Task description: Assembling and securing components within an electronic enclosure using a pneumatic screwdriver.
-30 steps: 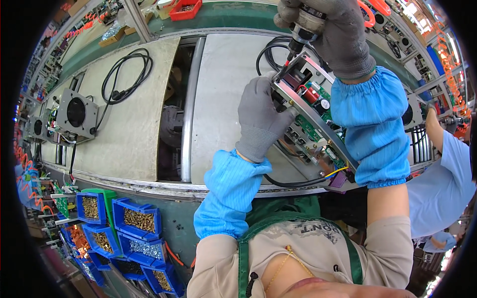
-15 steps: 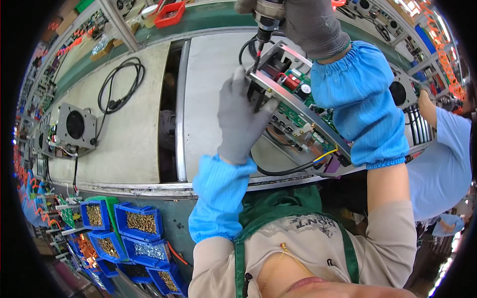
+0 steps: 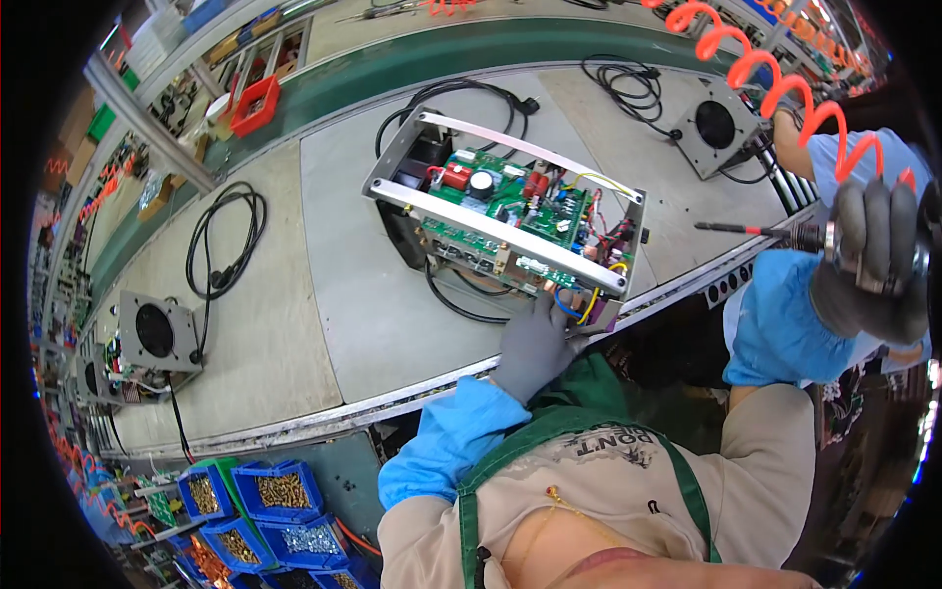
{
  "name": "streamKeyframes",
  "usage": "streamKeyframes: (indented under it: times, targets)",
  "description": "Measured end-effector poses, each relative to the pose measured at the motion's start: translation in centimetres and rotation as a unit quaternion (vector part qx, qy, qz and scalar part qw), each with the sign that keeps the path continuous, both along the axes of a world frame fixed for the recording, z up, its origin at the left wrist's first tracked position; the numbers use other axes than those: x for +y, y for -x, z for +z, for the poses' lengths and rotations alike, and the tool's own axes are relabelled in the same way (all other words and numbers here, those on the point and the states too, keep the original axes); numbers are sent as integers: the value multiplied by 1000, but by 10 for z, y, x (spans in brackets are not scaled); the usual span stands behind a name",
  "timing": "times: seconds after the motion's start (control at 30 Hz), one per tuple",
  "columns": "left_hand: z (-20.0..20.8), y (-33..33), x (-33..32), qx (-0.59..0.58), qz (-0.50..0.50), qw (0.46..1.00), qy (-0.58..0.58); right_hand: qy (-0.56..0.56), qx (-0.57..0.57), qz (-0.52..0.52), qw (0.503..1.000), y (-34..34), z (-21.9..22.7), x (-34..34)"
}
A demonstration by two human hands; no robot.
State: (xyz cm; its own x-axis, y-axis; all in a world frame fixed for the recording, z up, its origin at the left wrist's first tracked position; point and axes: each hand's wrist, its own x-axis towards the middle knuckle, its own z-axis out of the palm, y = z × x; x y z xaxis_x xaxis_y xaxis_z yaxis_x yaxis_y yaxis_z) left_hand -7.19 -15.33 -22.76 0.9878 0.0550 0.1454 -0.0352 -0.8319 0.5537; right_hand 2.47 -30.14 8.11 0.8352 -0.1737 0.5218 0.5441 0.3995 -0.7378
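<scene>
A metal-framed electronic unit [image 3: 574,253] sits on the work surface in front of me, with a green circuit board, red and white-topped components and several coloured wires inside. My left hand [image 3: 538,346], in a grey glove, grips its near right corner beside the yellow and blue wires. The fingertips are partly hidden there. To the right, away from the unit, my gloved right hand [image 3: 871,260] is closed round a power screwdriver [image 3: 810,236]. Its long bit points left toward the unit without touching it.
An orange coiled hose [image 3: 785,88] hangs at upper right. Fan-fitted metal units [image 3: 157,332] stand at left and right [image 3: 714,126], with black cables [image 3: 235,240] nearby. Blue bins [image 3: 278,491] of screws are at lower left. Another person's sleeve [image 3: 873,157] shows at right.
My right hand has brought the screwdriver away from the unit's far left corner, out to the right. My left hand has shifted to the near right corner. The unit appears turned, now lying more crosswise.
</scene>
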Motion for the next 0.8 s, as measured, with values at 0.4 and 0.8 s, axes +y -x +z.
streamKeyframes:
  times: [0.4,0.8]
  targets:
    - [-13,-87,-28,39,79,995,-36,62,-241,374,893,-32,-81,-91]
    - [29,-13,23,80,-46,946,312,154,-35,273,949,-22,-181,-99]
